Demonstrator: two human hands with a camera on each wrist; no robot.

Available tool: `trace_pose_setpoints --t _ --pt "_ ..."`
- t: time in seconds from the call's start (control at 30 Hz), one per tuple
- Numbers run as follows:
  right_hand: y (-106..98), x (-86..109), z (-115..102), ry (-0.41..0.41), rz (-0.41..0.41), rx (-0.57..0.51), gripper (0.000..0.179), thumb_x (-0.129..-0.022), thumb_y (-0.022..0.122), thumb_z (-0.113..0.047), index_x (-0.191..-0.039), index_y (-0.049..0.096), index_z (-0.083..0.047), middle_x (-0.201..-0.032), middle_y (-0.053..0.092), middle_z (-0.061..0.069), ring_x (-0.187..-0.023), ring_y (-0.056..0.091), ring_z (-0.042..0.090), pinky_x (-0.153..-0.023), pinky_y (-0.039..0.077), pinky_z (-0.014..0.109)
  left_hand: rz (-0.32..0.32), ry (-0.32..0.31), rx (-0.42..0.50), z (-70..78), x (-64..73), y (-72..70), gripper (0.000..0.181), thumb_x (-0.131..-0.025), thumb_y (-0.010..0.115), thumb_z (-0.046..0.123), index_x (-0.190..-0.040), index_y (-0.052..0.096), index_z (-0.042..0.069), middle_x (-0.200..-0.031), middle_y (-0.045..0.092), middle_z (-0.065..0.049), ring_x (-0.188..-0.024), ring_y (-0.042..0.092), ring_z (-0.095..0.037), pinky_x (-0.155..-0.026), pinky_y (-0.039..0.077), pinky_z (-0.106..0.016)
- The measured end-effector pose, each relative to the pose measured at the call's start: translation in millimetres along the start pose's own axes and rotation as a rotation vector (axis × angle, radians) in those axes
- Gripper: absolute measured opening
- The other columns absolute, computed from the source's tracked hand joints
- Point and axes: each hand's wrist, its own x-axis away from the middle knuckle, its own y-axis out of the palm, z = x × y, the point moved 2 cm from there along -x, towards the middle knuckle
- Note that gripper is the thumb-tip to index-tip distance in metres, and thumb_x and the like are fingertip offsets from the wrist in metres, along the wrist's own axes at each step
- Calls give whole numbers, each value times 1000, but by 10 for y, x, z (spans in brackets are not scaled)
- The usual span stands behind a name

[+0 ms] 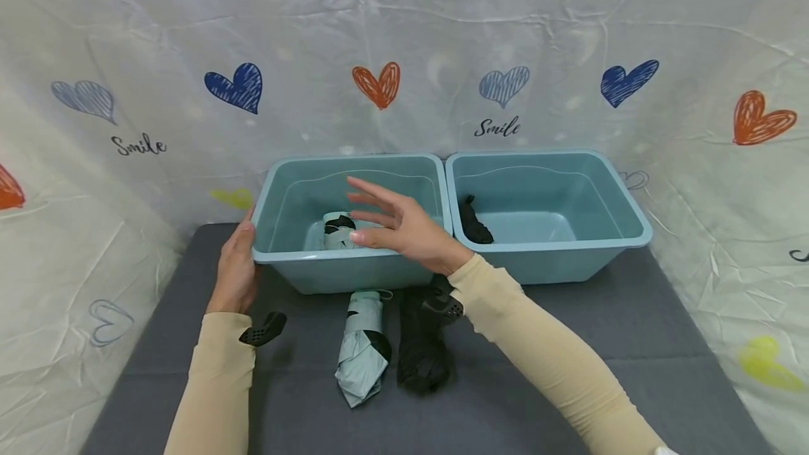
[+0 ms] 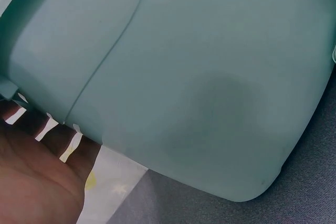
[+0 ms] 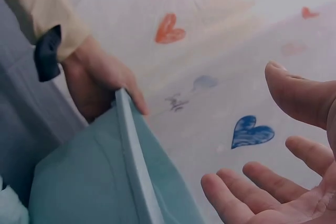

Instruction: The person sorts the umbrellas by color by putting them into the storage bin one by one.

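Observation:
My left hand [image 1: 237, 265] grips the left end of a light blue plastic bin [image 1: 354, 274] at its rim; in the left wrist view its fingers [image 2: 52, 135] reach past the bin's wall. Over this bin hovers my right hand [image 1: 404, 227], fingers spread and holding nothing. Inside the bin lies a folded pale green umbrella [image 1: 339, 230] with black patches, partly hidden by the right hand and the front wall. On the table in front lie another folded pale green umbrella [image 1: 363, 357] and a folded black umbrella [image 1: 423, 350], partly behind the right wrist.
A second light blue bin [image 1: 537, 255] stands beside the first, on the right, with a black folded item [image 1: 474, 223] at its left end. Dark grey cloth [image 1: 303, 406] covers the table. Behind it hangs a white sheet [image 1: 430, 5] printed with hearts.

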Motion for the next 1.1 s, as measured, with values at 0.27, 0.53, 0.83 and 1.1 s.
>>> trace_pose_setpoints --t 0.27,0.53,0.83,1.1 --pt "-25 513 -10 -28 -22 -2 76 -98 72 -16 -161 32 -26 -160 36 1 -145 40 23 -114 37 44 2 -3 -1 8 -27 -6 56 -111 29 44 -164 17 29 -170 10 3 -154 11 -22 -122 10 -51" --pt "-44 1091 261 31 38 121 74 -97 73 -16 -160 35 -25 -158 41 3 -142 44 25 -111 40 39 -3 7 4 9 -31 1 57 -111 30 44 -164 17 29 -170 9 3 -154 10 -22 -122 9 -50" --pt "-170 1482 862 212 137 300 76 -94 77 -18 -159 38 -17 -162 34 10 -144 35 44 -111 37 55 2 -12 -4 -7 -6 -12 55 -111 29 45 -163 17 31 -170 9 4 -154 10 -22 -122 10 -50" --pt "-182 1528 1212 377 167 311 82 -88 83 -29 -158 40 -27 -157 32 16 -137 37 42 -107 40 56 -4 -9 -4 -4 -5 -3 55 -111 29 45 -163 16 32 -171 7 3 -155 8 -22 -122 9 -50"
